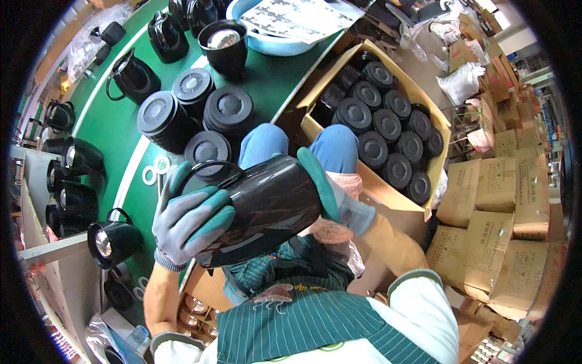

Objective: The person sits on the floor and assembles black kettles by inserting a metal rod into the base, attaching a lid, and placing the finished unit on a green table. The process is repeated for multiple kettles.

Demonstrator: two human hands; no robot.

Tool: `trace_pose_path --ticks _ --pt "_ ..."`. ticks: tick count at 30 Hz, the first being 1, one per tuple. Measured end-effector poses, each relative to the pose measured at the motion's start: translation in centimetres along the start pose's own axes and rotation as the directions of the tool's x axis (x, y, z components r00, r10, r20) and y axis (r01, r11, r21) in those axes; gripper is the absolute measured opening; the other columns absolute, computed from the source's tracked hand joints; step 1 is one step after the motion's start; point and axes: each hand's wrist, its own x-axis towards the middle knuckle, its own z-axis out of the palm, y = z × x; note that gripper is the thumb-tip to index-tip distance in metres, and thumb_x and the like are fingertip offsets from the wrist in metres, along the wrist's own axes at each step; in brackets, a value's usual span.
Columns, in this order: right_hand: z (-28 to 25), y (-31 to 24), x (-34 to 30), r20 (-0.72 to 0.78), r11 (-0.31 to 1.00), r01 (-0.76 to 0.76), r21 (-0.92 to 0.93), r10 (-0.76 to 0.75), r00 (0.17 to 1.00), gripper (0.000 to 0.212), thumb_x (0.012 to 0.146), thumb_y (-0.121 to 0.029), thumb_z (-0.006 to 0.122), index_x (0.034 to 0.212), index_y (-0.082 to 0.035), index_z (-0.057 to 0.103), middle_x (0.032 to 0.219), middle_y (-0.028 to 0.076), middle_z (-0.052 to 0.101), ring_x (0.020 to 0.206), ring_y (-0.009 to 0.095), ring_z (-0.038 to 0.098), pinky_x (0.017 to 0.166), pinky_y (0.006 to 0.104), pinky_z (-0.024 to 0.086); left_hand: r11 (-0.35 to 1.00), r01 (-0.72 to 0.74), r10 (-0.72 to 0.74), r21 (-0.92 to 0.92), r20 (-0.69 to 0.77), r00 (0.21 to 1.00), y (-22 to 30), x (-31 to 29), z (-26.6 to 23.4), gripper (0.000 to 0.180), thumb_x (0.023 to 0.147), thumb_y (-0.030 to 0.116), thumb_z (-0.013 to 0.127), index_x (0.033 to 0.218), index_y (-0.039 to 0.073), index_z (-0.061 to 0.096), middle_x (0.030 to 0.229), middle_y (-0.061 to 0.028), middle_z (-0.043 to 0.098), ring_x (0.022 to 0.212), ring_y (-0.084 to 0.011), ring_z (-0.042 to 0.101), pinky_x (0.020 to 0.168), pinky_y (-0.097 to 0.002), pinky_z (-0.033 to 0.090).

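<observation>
I hold a glossy black jug body (pixel 267 209) on its side over my lap, its thin handle (pixel 209 168) up at the left. My left hand (pixel 188 221), in a grey and green glove, wraps the jug's left end near the handle. My right hand (pixel 336 197), gloved the same way, presses against the jug's right end. Below the jug lies my green striped apron (pixel 303 315).
A green belt (pixel 115 121) at the left carries stacks of black round lids (pixel 227 109) and several black jugs (pixel 130 76). An open carton (pixel 388 194) at the right holds several black lids (pixel 388 121). Sealed cartons (pixel 503 236) stand at the far right. White rings (pixel 154 170) lie on the belt.
</observation>
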Motion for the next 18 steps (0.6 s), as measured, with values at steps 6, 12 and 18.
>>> trace_pose_path --ticks 6,12,18 --pt "0.5 -0.8 -1.0 0.066 0.654 0.272 -0.706 -0.322 0.945 0.089 0.107 -0.060 0.037 0.167 -0.002 0.005 0.174 0.023 0.008 0.161 0.036 0.011 0.129 0.0479 0.010 0.342 0.674 -0.815 -0.655 0.151 0.560 0.5 0.2 1.6 0.034 0.086 0.007 0.073 0.119 -0.002 0.074 0.111 -0.0151 0.077 0.102 -0.0214 0.073 0.091 -0.0348 0.059" --pt "1.5 -2.7 0.9 -0.093 0.877 0.054 -0.477 -0.111 0.989 0.098 0.102 -0.067 0.044 0.167 -0.002 0.010 0.173 0.026 0.009 0.160 0.041 0.011 0.128 0.0518 0.012 0.986 0.146 -0.154 -0.077 -0.120 0.981 -0.4 -0.6 0.4 0.040 0.077 0.008 0.074 0.116 0.003 0.077 0.113 -0.0144 0.077 0.104 -0.0321 0.074 0.097 -0.0400 0.057" --pt "2.7 -5.0 1.5 0.274 0.451 0.492 -0.744 -0.465 0.841 0.104 0.097 -0.071 0.051 0.167 -0.002 0.016 0.171 0.029 0.013 0.158 0.044 0.017 0.127 0.0537 0.017 0.243 0.635 -0.831 -0.734 0.180 0.526 0.7 0.1 3.3 0.035 0.085 0.011 0.076 0.117 -0.002 0.076 0.115 -0.0142 0.077 0.107 -0.0280 0.073 0.103 -0.0418 0.054"
